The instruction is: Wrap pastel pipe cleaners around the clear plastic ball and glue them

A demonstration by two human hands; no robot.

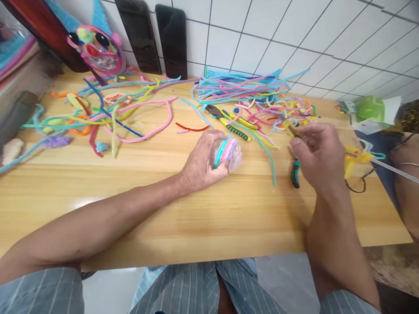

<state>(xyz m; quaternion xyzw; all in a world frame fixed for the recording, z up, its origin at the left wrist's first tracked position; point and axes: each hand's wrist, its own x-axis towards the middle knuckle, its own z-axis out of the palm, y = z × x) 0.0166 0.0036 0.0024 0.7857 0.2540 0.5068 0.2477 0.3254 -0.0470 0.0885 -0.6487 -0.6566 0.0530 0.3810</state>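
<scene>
My left hand (206,163) is wrapped round a small clear plastic piece (235,159) with bands of fuzzy teal, pink and purple pipe cleaner (225,150) across it. It is held just above the wooden table. Further right, my right hand (319,152) is closed, thumb against fingers, with a small blurred yellow and dark thing (292,129) at its fingertips; its kind cannot be made out. A tool with a teal and black handle (295,174) lies just below that hand, partly hidden by it. Pliers with yellow and green handles (238,131) lie between the hands, towards the back.
Bundled pipe cleaners (238,87) lie along the tiled wall, with loose ones (131,113) at the left. Two dark phones (172,41) and a bag with a face (101,50) lean at the back. A yellow glue gun (355,159) and another person's arm (407,174) are at the right.
</scene>
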